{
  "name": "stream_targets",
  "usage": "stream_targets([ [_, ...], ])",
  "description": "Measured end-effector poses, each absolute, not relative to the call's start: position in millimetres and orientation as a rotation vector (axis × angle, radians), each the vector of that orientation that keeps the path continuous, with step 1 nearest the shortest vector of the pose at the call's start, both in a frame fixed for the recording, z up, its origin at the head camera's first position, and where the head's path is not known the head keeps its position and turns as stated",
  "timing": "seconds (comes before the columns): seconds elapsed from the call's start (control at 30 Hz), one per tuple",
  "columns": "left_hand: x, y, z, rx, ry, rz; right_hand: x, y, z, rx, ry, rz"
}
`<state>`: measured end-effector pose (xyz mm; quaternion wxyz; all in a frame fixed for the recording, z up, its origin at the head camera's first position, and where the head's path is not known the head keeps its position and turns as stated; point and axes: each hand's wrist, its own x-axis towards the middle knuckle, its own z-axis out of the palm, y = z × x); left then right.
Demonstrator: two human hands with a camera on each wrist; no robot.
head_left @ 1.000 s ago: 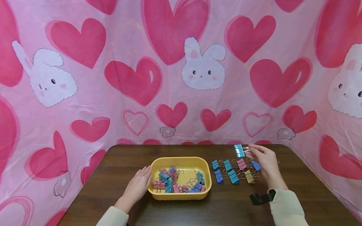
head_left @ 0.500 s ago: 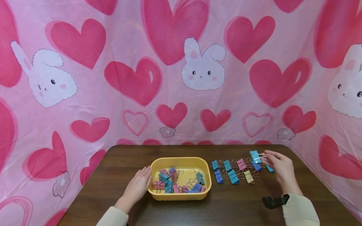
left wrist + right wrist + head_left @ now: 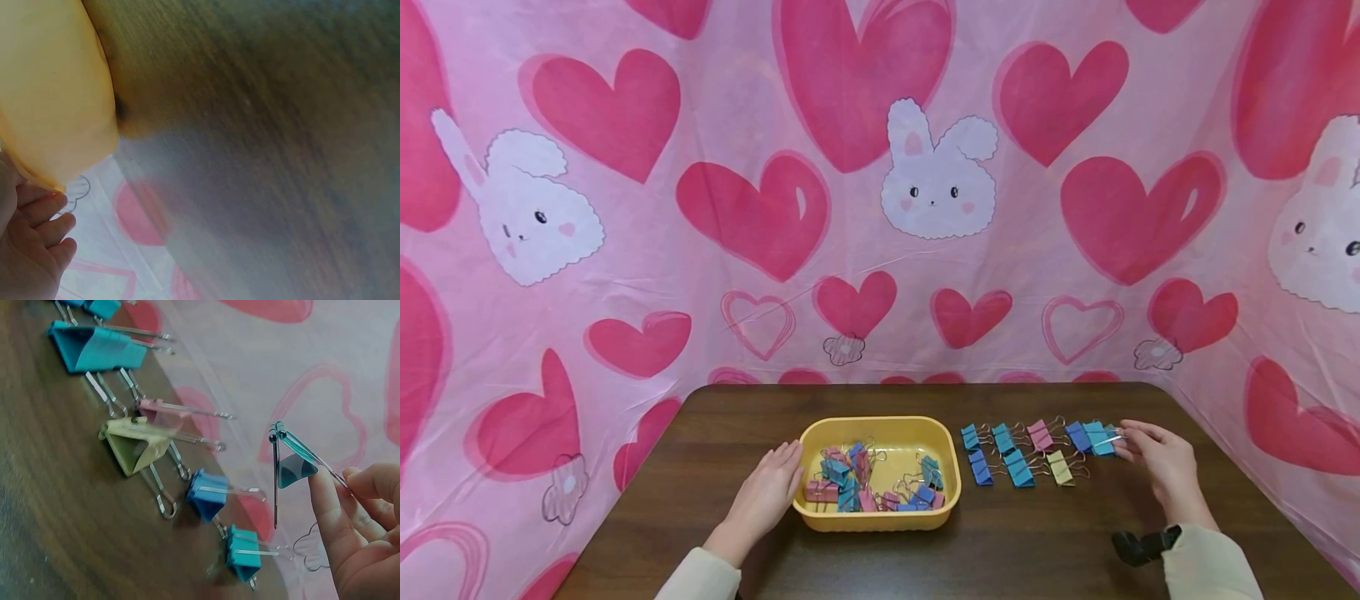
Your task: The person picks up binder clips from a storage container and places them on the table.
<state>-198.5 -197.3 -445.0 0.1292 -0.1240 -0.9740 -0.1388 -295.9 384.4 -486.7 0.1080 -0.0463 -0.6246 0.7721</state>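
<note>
My right hand [image 3: 1167,467] pinches a teal binder clip [image 3: 297,470] by one wire handle between thumb and fingers. In the right wrist view this clip hangs apart from the clips on the table; in the head view it overlaps another teal clip. My left hand [image 3: 765,490] rests against the left side of a yellow tray [image 3: 880,522], its fingers laid along the wall. Inside the tray lie several pink, blue and teal binder clips [image 3: 847,493]. Right of it, two rows of clips include a yellow clip [image 3: 1061,469] and a pink clip [image 3: 1040,437].
The dark wooden table [image 3: 880,562] ends at a pink cloth backdrop [image 3: 857,250] with hearts and rabbits. A blue clip [image 3: 1078,437] sits in the back row beside the teal one. A black wrist strap piece [image 3: 1142,547] sticks out by the right sleeve.
My right hand has carried the teal binder clip rightward and down, from behind the back row to the row's right end. The left hand and tray have stayed put.
</note>
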Motion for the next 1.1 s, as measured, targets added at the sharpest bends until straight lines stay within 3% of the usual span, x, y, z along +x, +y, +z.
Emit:
stream_targets([
  [0.5,-198.4,-196.8,-446.2,-0.359,-2.84,-0.409,-255.5,358.6,-458.1,-0.248,-2.097,2.149],
  [1.1,-198.7,-198.4,-447.0,-0.353,-2.828,-0.412,-256.7,350.9,-461.2,-0.259,-2.25,2.055],
])
